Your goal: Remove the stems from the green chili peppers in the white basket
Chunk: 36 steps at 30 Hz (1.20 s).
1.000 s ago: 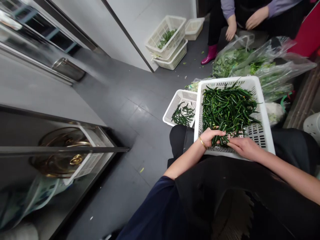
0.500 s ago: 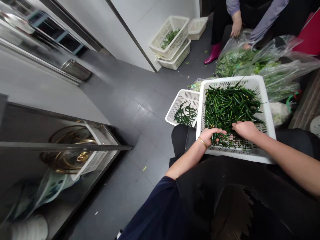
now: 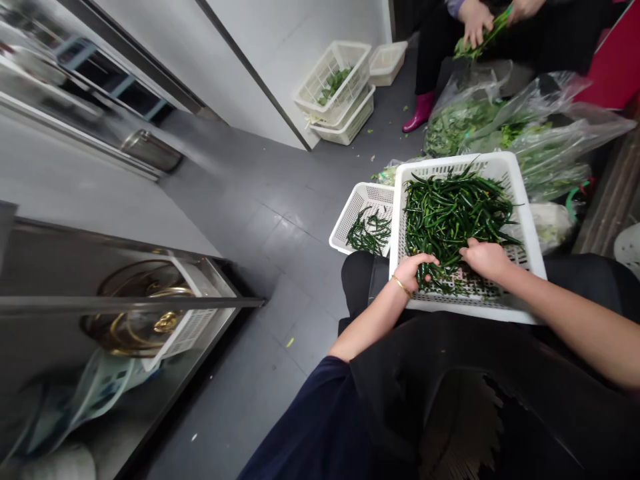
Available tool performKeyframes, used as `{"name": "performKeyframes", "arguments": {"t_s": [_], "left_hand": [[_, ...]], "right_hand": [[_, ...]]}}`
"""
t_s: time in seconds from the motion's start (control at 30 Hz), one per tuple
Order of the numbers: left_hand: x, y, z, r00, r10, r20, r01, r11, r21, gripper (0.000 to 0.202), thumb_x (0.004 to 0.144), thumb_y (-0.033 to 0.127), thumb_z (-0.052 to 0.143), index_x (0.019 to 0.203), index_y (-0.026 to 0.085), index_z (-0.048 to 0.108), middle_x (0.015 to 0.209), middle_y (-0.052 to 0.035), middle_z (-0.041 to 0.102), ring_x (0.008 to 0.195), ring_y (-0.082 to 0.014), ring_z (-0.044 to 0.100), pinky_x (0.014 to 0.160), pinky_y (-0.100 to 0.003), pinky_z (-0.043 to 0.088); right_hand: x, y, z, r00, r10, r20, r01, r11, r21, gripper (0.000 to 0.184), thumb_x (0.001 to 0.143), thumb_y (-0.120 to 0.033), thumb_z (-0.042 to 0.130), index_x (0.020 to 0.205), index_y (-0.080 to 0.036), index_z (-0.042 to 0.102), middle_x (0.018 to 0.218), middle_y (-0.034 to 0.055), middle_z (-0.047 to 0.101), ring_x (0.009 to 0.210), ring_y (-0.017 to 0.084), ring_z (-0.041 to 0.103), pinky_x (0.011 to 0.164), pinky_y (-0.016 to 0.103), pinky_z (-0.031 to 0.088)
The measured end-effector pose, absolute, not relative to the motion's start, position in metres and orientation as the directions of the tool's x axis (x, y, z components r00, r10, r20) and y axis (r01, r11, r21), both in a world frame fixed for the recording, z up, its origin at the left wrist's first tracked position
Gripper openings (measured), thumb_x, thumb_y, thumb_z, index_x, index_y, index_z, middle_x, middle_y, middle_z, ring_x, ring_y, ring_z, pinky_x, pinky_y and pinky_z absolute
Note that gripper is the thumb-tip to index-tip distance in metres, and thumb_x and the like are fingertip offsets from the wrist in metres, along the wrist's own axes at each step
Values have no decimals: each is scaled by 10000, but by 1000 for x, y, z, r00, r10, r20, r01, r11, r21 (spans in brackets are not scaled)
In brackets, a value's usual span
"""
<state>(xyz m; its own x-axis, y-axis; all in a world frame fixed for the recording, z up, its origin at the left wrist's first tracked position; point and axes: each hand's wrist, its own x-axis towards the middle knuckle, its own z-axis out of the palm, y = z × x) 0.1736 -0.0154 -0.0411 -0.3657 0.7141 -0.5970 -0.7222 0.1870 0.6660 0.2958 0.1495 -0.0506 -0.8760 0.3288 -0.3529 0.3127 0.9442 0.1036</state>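
A white slotted plastic basket (image 3: 534,250) rests on my lap, heaped with long green chili peppers (image 3: 457,207). At its near left corner my left hand (image 3: 414,270), a gold bangle at the wrist, is curled around some green chilies. My right hand (image 3: 484,259) is closed in a pinch at the near edge of the heap; its fingertips are partly hidden among the peppers. Small stem bits lie on the basket floor between and below my hands. Left of this basket, a smaller white basket (image 3: 343,230) holds a few green chilies (image 3: 370,230).
Across from me a co-worker's hands (image 3: 477,23) hold leafy greens above plastic bags of greens (image 3: 460,127). Stacked white baskets (image 3: 345,123) stand by the wall. A metal shelf (image 3: 240,303) with pot lids is at left, over grey floor tiles (image 3: 260,267).
My left hand has shifted slightly left, away from my right hand, which stays pinched at the heap. The co-worker's hands have risen from the bags with a bunch of greens.
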Motion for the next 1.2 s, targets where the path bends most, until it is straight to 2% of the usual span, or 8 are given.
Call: {"name": "performKeyframes", "arguments": {"t_s": [0.2, 0.43, 0.53, 0.6, 0.7, 0.8, 0.93, 1.2], "left_hand": [[178, -20, -43, -300, 757, -581, -710, 230, 666, 177, 598, 178, 645, 741, 75, 629, 838, -117, 687, 597, -108, 561, 372, -173, 329], [188, -16, -32, -158, 866, -474, -694, 244, 678, 214, 574, 185, 677, 744, 72, 614, 816, -132, 683, 535, -96, 548, 373, -178, 325], [168, -23, -19, -218, 873, -437, -700, 172, 693, 223, 581, 187, 680, 763, 89, 595, 810, -114, 675, 535, -89, 545, 371, -170, 324], [136, -29, -8, -330, 848, -416, -682, 90, 725, 211, 613, 198, 670, 778, 95, 586, 831, -107, 666, 552, -79, 542, 372, -156, 321], [70, -37, 6, -565, 709, -422, -577, 26, 816, 205, 680, 218, 657, 825, 95, 581, 812, -100, 646, 578, -81, 543, 402, -152, 352], [9, -43, 13, -742, 503, -443, -428, 154, 891, 473, 672, 306, 712, 1067, 117, 533, 873, -106, 630, 673, -142, 591, 514, -232, 463], [-23, -45, 16, -901, 226, -369, -270, 374, 887, 866, 606, 407, 752, 1322, 159, 332, 1136, -170, 546, 806, -209, 604, 553, -288, 492], [78, -55, 24, -658, 686, -312, -358, 80, 930, 362, 716, 387, 657, 952, 118, 597, 803, -86, 641, 651, -128, 622, 534, -204, 474]], "right_hand": [[314, 145, -29, -949, 171, -267, 187, 982, -38, 418, 920, -387, 287, 844, -143, 617, 851, 121, 641, 699, 208, 610, 557, 275, 376], [335, 100, -12, -994, -100, -45, -70, 896, -439, 397, 926, -358, 288, 828, -187, 633, 859, 79, 656, 769, 183, 600, 678, 276, 405], [336, 106, -7, -986, -127, -107, -50, 840, -540, 417, 926, -396, 286, 766, -202, 618, 777, 48, 645, 718, 169, 592, 655, 264, 401], [338, 117, -9, -969, -114, -219, 19, 851, -525, 420, 920, -399, 291, 722, -205, 607, 712, 36, 636, 665, 165, 587, 629, 263, 397], [339, 132, -19, -929, 65, -365, 190, 929, -317, 361, 881, -408, 360, 783, -192, 632, 710, 72, 653, 659, 208, 605, 594, 289, 400], [334, 136, -29, -881, 274, -386, 335, 937, -98, 348, 844, -419, 424, 939, -158, 634, 792, 138, 672, 712, 271, 627, 571, 323, 417], [311, 117, -36, -898, 175, -405, 238, 965, -111, 326, 869, -339, 370, 897, -168, 645, 868, 144, 677, 783, 278, 643, 622, 351, 455], [270, 84, -67, -864, 110, -492, 191, 974, -118, 243, 789, -225, 477, 816, -87, 676, 917, 222, 665, 841, 287, 645, 666, 353, 478]]}}
